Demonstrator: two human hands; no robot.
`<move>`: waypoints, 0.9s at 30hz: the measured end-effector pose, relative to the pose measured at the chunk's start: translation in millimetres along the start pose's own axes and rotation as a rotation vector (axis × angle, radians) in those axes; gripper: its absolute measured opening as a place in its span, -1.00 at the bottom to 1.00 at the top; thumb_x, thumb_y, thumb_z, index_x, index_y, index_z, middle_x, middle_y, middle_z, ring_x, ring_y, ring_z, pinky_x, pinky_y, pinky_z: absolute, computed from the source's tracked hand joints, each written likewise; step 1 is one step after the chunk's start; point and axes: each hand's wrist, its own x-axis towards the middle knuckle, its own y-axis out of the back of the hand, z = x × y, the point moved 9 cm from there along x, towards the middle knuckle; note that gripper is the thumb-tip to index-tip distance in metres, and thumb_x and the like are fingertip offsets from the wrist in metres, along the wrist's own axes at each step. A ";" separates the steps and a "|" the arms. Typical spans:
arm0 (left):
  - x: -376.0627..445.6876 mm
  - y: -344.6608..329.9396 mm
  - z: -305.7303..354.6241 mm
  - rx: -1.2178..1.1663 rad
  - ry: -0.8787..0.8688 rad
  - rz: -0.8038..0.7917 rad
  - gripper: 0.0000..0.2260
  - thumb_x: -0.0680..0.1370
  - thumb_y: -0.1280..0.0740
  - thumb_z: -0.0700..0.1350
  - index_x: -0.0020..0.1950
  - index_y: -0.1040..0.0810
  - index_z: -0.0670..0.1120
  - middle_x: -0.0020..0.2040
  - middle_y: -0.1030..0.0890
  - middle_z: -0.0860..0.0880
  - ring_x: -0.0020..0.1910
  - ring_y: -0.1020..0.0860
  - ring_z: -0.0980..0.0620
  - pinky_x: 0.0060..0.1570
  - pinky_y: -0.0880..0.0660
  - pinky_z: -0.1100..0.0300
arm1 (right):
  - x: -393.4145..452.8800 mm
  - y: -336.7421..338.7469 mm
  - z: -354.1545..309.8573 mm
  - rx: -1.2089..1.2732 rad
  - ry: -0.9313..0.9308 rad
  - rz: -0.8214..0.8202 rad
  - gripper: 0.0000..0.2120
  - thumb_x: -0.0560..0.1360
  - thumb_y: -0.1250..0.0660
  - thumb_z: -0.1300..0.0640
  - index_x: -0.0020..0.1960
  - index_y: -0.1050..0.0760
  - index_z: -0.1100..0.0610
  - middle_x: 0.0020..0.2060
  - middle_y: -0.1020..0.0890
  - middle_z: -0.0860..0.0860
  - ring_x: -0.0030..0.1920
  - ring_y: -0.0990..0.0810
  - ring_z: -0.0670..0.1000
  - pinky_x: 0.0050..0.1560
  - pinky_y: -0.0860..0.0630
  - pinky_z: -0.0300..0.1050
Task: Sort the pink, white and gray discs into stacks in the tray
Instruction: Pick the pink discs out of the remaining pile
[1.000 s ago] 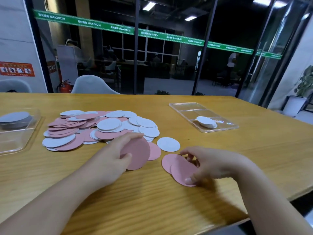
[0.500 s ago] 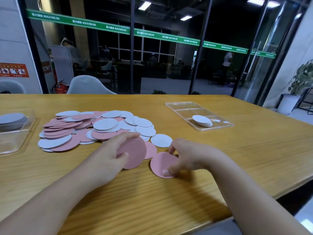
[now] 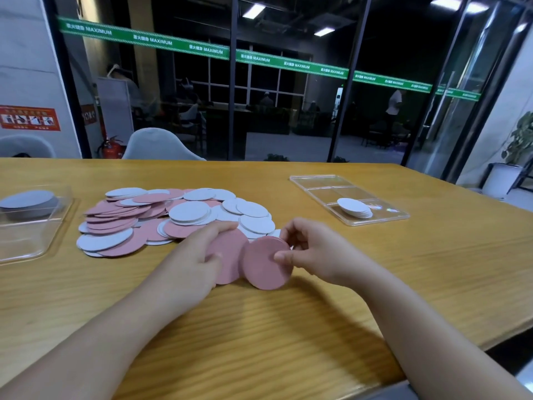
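Your right hand (image 3: 310, 249) pinches a small stack of pink discs (image 3: 266, 262), thumb on the near face and the other fingers behind it; the stack is tilted up on its edge, and you cannot count how many discs are in it. Your left hand (image 3: 193, 261) holds a second pink stack (image 3: 227, 255) with curled fingers; the palm and the right-hand stack cover a big part of it, so its thickness is not clear. The two stacks overlap, and whether they really touch is hard to say. Just behind your hands lies the loose pile (image 3: 176, 217) of pink and white discs on the wooden counter (image 3: 288, 327), and your fingers hide its near edge. At the far right of the counter stands a clear divided tray (image 3: 323, 187); in its near compartment is a low stack of white discs (image 3: 354, 207), a little fanned out. At the left, a second clear tray (image 3: 34, 241) is cut off by the picture edge, and it holds a stack of gray discs (image 3: 28, 202). Behind the counter you see a pale chair (image 3: 158, 147) and a dark glass wall (image 3: 288, 96).
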 end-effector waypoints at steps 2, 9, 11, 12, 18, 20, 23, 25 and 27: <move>1.2 -2.1 1.6 -0.079 -0.013 -0.008 -0.64 0.61 -0.11 -0.19 0.09 -0.38 0.33 -0.01 -0.50 0.27 -0.33 -0.51 0.16 -0.32 -0.52 0.19 | 6.2 -8.2 -9.8 0.029 0.035 0.011 -0.85 0.44 -0.43 0.17 -0.16 -0.44 0.07 -0.33 -0.56 -0.06 -0.38 -0.50 -0.11 -0.35 -0.49 -0.17; 3.3 1.4 -7.1 0.064 -0.009 0.020 -0.62 0.60 -0.15 -0.19 0.30 -0.31 0.24 0.32 -0.37 0.16 0.02 -0.55 0.03 -0.10 -0.51 0.23 | 32.9 -29.1 -15.2 0.028 0.011 0.031 -0.84 0.43 -0.43 0.11 -0.10 -0.49 0.14 -0.21 -0.60 -0.02 -0.32 -0.59 -0.08 -0.25 -0.56 -0.15; 4.1 10.3 -10.7 0.079 0.017 0.070 -0.61 0.60 -0.14 -0.21 0.31 -0.31 0.22 0.31 -0.37 0.15 -0.14 -0.55 0.04 -0.25 -0.44 0.39 | 38.2 -23.6 -10.9 -0.206 -0.013 0.035 -0.78 0.44 -0.42 0.04 0.03 -0.51 0.09 -0.06 -0.57 -0.06 -0.21 -0.50 -0.14 -0.20 -0.42 -0.28; 5.2 15.0 -12.9 0.075 0.028 0.093 -0.61 0.60 -0.14 -0.22 0.30 -0.32 0.22 0.32 -0.37 0.16 -0.20 -0.52 0.13 -0.28 -0.41 0.43 | 39.5 -23.4 -6.3 -0.326 -0.040 0.016 -0.71 0.44 -0.40 0.01 0.10 -0.51 0.10 0.01 -0.55 -0.05 -0.11 -0.50 -0.10 -0.12 -0.41 -0.25; 9.5 36.4 -27.3 0.051 0.120 0.219 -0.62 0.58 -0.15 -0.23 0.22 -0.33 0.26 0.25 -0.40 0.17 -0.28 -0.38 0.30 -0.30 -0.32 0.42 | 38.9 -35.0 11.8 -0.463 -0.156 -0.079 -0.52 0.41 -0.39 -0.11 0.12 -0.52 0.26 0.06 -0.59 0.15 0.05 -0.55 0.13 0.11 -0.49 0.10; 10.4 40.0 -29.2 0.036 0.130 0.246 -0.61 0.57 -0.15 -0.24 0.17 -0.32 0.28 0.21 -0.42 0.15 -0.31 -0.34 0.31 -0.29 -0.31 0.42 | 38.8 -34.2 11.5 -0.446 -0.170 -0.069 -0.54 0.42 -0.40 -0.09 0.09 -0.52 0.28 0.02 -0.61 0.18 -0.05 -0.55 0.11 0.04 -0.50 0.06; 9.6 40.9 -30.4 -0.002 0.131 0.265 -0.59 0.56 -0.15 -0.27 0.15 -0.33 0.28 0.18 -0.43 0.14 -0.28 -0.41 0.25 -0.22 -0.42 0.28 | 36.0 -30.1 10.7 -0.365 -0.177 -0.016 -0.66 0.45 -0.40 0.00 0.03 -0.50 0.25 -0.06 -0.61 0.14 -0.17 -0.47 0.03 -0.16 -0.41 -0.08; 8.1 42.6 -29.4 -0.038 0.141 0.288 -0.60 0.56 -0.14 -0.26 0.17 -0.36 0.26 0.17 -0.40 0.16 -0.22 -0.50 0.16 -0.15 -0.53 0.11 | 32.2 -25.1 9.1 -0.325 -0.140 0.027 -0.81 0.47 -0.37 0.04 -0.02 -0.45 0.13 -0.17 -0.54 -0.03 -0.16 -0.47 -0.03 -0.21 -0.38 -0.18; 6.9 45.9 -28.8 -0.080 0.162 0.325 -0.60 0.57 -0.13 -0.25 0.21 -0.39 0.24 0.20 -0.34 0.20 -0.21 -0.55 0.08 -0.13 -0.58 0.01 | 28.1 -14.5 6.4 -0.257 -0.092 0.094 -0.90 0.50 -0.33 0.09 -0.07 -0.41 0.05 -0.23 -0.50 -0.11 -0.20 -0.47 -0.07 -0.24 -0.38 -0.24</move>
